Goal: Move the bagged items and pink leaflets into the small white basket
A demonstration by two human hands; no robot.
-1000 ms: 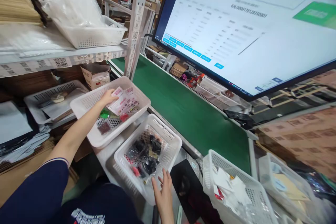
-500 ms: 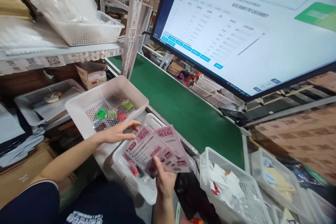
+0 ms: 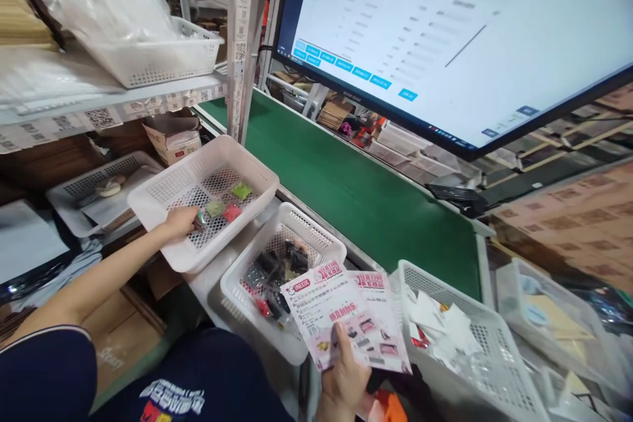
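Left hand [image 3: 182,220] is down inside a white basket [image 3: 163,186], its fingertips together on a small green packet [image 3: 200,217] that is mostly hidden. Right hand [image 3: 347,369] is clamped on at least 2 printed cards [image 3: 326,313], fanned, thumb on top, above the near side of a second basket [image 3: 232,293]. 3 more packets lie loose in the first basket: a lime packet [image 3: 242,190], an olive packet [image 3: 215,208] and a red packet [image 3: 231,213]. Both baskets rest on the counter [image 3: 208,287].

The step in hand looks like picking up small packets while the cards are held aside. The next move seems to call for a secure pinch and a straight lift, so the slippery-looking plastic clears the rim without dropping.

As for writing, the front card reads "UNEEDE" in a pink badge; its larger pink headings are in Chinese characters, and the small print is too fine to read. On the screen [image 3: 395,33], "0/0/3000178128350001" is legible, while the rows below blur. "Great" shows on its frame; the next word is unclear. QR codes line the shelf edge [image 3: 101,119].
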